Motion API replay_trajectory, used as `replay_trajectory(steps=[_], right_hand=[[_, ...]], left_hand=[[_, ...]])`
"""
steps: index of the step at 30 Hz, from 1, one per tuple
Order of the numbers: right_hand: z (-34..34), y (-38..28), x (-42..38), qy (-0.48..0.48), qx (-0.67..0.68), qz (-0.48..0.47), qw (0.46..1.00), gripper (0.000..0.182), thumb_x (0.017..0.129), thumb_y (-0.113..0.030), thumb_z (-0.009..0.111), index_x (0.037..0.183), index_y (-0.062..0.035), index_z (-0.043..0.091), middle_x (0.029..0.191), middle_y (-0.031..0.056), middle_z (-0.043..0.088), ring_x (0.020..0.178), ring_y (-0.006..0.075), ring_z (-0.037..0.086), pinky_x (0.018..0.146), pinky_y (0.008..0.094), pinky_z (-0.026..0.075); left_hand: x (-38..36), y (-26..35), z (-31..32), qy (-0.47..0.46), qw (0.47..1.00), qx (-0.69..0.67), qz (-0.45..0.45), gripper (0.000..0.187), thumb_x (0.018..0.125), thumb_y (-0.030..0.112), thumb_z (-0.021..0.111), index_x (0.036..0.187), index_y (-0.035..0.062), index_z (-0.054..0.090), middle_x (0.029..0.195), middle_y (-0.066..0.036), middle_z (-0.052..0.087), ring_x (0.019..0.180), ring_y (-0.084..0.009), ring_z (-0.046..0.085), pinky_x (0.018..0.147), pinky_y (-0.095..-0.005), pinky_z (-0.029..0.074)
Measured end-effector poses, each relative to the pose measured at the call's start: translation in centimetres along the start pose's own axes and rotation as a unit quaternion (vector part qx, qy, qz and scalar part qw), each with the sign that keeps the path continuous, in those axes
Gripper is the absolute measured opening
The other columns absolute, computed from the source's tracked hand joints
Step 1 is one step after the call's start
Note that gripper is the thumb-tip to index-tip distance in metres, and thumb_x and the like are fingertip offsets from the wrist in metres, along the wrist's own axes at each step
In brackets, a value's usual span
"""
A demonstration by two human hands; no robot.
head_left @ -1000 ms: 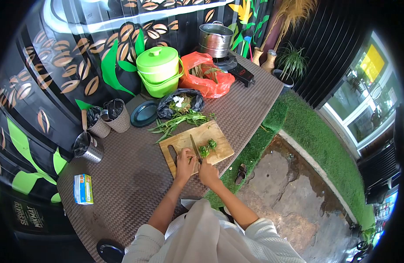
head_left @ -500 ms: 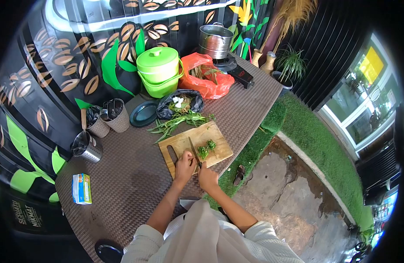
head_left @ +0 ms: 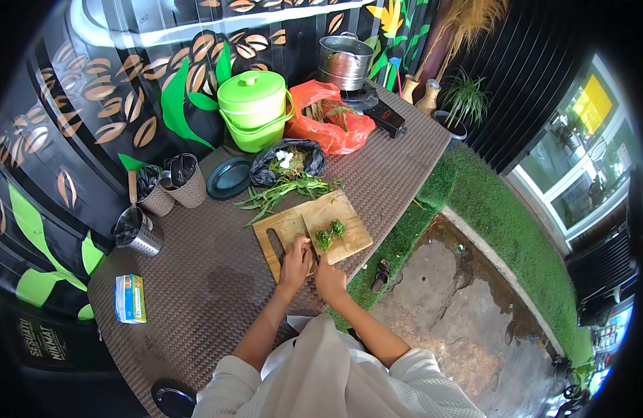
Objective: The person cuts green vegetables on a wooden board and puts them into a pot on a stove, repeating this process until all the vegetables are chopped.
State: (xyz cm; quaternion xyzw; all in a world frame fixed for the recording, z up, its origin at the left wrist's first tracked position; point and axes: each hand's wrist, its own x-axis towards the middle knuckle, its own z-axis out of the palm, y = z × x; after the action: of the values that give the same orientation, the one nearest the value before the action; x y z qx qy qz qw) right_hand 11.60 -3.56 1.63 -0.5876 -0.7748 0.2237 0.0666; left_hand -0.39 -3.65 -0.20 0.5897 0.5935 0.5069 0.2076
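A wooden cutting board [head_left: 284,220] with a slot handle lies near the table's front edge. My right hand [head_left: 330,280] is closed around the handle of a knife [head_left: 307,228], its blade resting across the board and pointing away from me. Just left of the blade, my left hand [head_left: 294,267] presses on the board with bent fingers; whatever they pinch is hidden. Chopped green leaves [head_left: 326,240] lie in small heaps right of the blade. Beyond the board is a bunch of long-stemmed leafy greens [head_left: 283,195].
Behind the greens stand a black plastic bag [head_left: 313,157], a dark plate [head_left: 229,178], a green lidded bucket [head_left: 251,104] and a red bag [head_left: 335,143]. A steel pot [head_left: 343,66] sits on a stove [head_left: 385,118]. Cutlery holders [head_left: 187,187] and a tissue pack [head_left: 130,299] are left.
The fingers of my left hand have shifted slightly beside the blade. The knife stays in almost the same place, and the view has moved a little.
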Motion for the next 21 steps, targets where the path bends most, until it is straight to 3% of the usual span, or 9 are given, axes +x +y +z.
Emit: replay_trajectory(steps=[7,14,19,21], right_hand=[[-0.9,0.1,0.6,-0.017,-0.008,-0.028,0.999,0.027,0.092,-0.021,0.045,0.105,0.0020,0.042,0.084,0.0268,0.065,0.078,0.0399,0.066,0.068,0.0487,0.053],[-0.6,0.3,1.5,-0.011,0.023,-0.018,1.000,0.030,0.093,-0.026,0.045,0.104,0.0020,0.043,0.083,0.0274,0.064,0.078,0.0435,0.065,0.069,0.0510,0.052],[0.3,0.2,0.1,0.038,0.008,-0.034,0.999,0.031,0.094,-0.028,0.045,0.105,0.0009,0.042,0.082,0.0260,0.065,0.077,0.0425,0.065,0.068,0.0507,0.052],[0.8,-0.1,0.2,-0.004,0.024,0.016,1.000,0.032,0.094,-0.029,0.045,0.105,0.0008,0.042,0.081,0.0257,0.065,0.077,0.0422,0.065,0.068,0.0501,0.053]], left_hand=[[0.0,-0.1,0.2,0.022,0.999,0.033,0.017,0.015,0.088,0.000,0.050,0.100,0.0028,0.041,0.090,-0.021,0.056,0.087,-0.0436,0.057,0.070,-0.0448,0.046],[-0.1,1.0,-0.3,-0.004,1.000,0.018,-0.002,0.011,0.088,0.001,0.049,0.097,0.0025,0.042,0.088,-0.020,0.055,0.083,-0.0425,0.056,0.070,-0.0440,0.045],[0.0,-0.4,0.3,0.042,0.998,-0.025,0.030,0.019,0.083,-0.003,0.058,0.094,0.0023,0.043,0.084,-0.018,0.055,0.079,-0.0391,0.057,0.069,-0.0401,0.046],[0.0,-0.7,0.5,0.056,0.997,-0.037,0.027,0.021,0.081,-0.003,0.060,0.093,0.0019,0.043,0.083,-0.018,0.055,0.078,-0.0387,0.057,0.068,-0.0406,0.046]])
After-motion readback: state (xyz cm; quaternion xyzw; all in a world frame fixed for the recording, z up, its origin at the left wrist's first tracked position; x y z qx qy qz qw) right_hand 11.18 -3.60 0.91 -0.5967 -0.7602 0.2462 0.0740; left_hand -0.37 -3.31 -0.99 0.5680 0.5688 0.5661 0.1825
